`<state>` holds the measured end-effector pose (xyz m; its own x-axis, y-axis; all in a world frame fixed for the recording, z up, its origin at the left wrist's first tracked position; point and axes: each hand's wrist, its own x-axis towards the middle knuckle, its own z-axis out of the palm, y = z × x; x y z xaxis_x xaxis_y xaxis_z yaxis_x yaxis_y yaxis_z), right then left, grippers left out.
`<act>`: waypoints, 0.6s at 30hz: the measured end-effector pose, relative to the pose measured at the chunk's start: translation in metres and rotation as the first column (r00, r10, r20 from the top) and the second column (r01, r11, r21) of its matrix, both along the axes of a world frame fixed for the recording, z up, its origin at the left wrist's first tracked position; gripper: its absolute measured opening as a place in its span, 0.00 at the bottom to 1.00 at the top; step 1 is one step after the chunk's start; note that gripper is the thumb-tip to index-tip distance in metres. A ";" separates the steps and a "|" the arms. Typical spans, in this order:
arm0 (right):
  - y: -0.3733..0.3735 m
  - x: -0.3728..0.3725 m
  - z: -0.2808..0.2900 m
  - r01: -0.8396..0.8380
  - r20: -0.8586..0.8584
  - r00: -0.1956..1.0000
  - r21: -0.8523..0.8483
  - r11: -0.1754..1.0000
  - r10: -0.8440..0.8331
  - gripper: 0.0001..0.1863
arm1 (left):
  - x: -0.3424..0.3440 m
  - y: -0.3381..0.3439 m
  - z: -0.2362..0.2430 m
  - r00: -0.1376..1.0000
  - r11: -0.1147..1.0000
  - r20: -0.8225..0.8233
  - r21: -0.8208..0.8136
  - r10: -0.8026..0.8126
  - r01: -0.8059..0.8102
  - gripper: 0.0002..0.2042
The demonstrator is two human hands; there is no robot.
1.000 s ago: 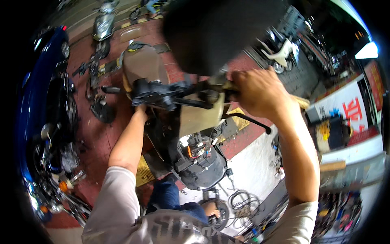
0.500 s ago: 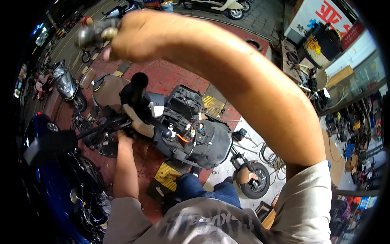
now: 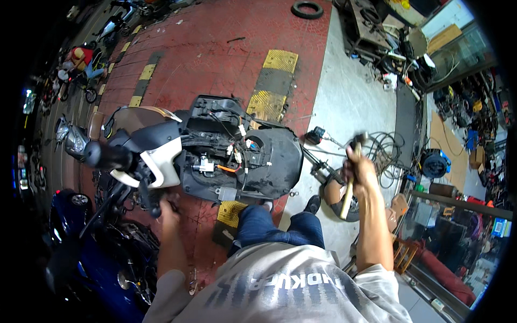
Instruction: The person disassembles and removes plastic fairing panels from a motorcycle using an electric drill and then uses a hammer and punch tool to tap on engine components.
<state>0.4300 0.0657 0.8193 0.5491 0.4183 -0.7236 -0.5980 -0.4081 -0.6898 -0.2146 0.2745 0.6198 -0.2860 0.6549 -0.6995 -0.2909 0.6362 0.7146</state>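
Note:
A hammer with a pale wooden handle [image 3: 347, 202] and a dark head is upright in my closed right hand [image 3: 360, 169], above the pale floor to my right. My left hand [image 3: 169, 208] is curled just beside the black handlebar grip [image 3: 149, 200] of a partly stripped scooter [image 3: 245, 156]. What its fingers hold, if anything, is hidden. The scooter lies across in front of me, its dark body uncovered, with loose wires and an orange cable [image 3: 228, 168] showing. A white front cover [image 3: 164, 164] sits by the handlebars, with a brown seat [image 3: 141, 116] beyond.
Below the hammer, a wheel [image 3: 349, 211] with a fork lies on the floor. A cordless power tool [image 3: 316, 134] and coiled black hoses [image 3: 389, 149] lie nearby. A dark blue vehicle [image 3: 94, 245] stands close on my left. A glass case [image 3: 439, 237] is at the right.
My right arm, stretched far across to the left over the handlebars, has drawn back to the right with the hammer. My left hand is slightly lower. The head view has shifted.

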 end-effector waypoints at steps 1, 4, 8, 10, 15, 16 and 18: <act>-0.039 0.003 -0.034 0.061 -0.134 0.989 -0.051 0.997 -0.067 0.15 | -0.009 -0.024 -0.017 0.999 0.996 -0.027 -0.079 -0.030 0.028 0.14; -0.147 -0.014 -0.095 0.282 -0.333 0.881 -0.202 0.938 -0.337 0.12 | 0.023 -0.087 0.013 0.911 0.890 -0.289 -0.429 -0.295 0.152 0.15; -0.228 -0.044 -0.118 0.495 -0.460 0.693 -0.257 0.830 -0.556 0.13 | 0.022 -0.111 0.000 0.699 0.708 -0.323 -0.603 -0.638 0.368 0.11; -0.244 -0.053 -0.121 0.562 -0.483 0.610 -0.296 0.773 -0.628 0.13 | 0.037 -0.114 -0.004 0.604 0.616 -0.285 -0.643 -0.744 0.455 0.12; -0.226 -0.066 -0.138 0.498 -0.516 0.609 -0.343 0.797 -0.602 0.09 | 0.116 -0.109 0.017 0.391 0.312 -0.057 -0.712 -0.919 0.629 0.13; -0.221 -0.066 -0.146 0.445 -0.549 0.626 -0.332 0.832 -0.554 0.08 | 0.127 -0.113 0.017 0.336 0.248 -0.017 -0.709 -0.942 0.661 0.13; -0.208 -0.070 -0.166 0.373 -0.557 0.676 -0.307 0.876 -0.483 0.08 | 0.162 -0.119 0.022 0.095 0.100 -0.042 -0.631 -0.995 0.769 0.16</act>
<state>0.3603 -0.1422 0.6531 0.0666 0.1010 -0.9927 -0.9949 -0.0686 -0.0737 -0.0530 0.1553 0.6418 0.0343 0.3307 -0.9431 0.9134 0.3726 0.1638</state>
